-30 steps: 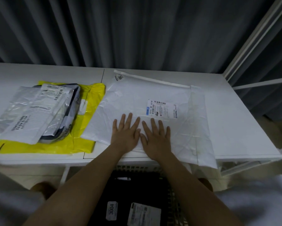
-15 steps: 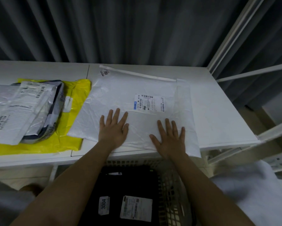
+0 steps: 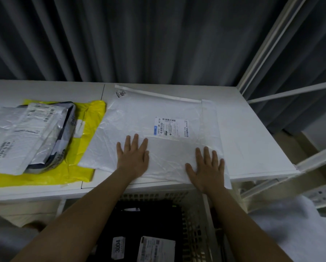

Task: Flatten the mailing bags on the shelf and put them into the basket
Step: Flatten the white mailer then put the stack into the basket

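- The white mailing bag lies flat on the white shelf, its near edge hanging slightly over the front, above the basket.
- The left hand and right hand press on it palms down, fingers straight and spread, holding nothing.
- To flatten well, sweep outward from the middle toward the side edges, pushing trapped air out; wrinkles show near the right hand.
- Keep pressure even so the slick plastic does not slide onto the yellow bag beside it.
- A black bag already lies in the basket.
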`<act>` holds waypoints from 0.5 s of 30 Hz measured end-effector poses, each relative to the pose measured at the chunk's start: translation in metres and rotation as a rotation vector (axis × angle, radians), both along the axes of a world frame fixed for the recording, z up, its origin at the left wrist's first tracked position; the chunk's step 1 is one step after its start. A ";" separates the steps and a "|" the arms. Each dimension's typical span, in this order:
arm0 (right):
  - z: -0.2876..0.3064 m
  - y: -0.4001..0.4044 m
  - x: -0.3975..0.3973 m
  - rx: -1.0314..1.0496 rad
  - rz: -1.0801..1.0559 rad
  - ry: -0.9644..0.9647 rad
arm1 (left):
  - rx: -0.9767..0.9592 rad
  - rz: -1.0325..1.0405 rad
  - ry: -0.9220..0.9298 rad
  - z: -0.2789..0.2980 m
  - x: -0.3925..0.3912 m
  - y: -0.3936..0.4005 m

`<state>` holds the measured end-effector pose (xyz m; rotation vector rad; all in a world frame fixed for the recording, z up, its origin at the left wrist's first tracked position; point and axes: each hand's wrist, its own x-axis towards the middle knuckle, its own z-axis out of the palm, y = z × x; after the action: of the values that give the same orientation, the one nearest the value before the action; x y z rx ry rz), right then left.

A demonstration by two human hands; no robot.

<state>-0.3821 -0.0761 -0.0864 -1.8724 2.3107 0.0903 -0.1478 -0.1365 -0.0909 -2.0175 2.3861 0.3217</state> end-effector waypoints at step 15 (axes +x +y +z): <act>-0.017 -0.055 0.047 -0.138 0.253 -0.088 | -0.104 -0.110 0.003 -0.003 0.008 -0.017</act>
<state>-0.3353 -0.1306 -0.1031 -2.1813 2.0603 -0.1209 -0.1394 -0.1534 -0.0935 -1.9159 2.5539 0.2037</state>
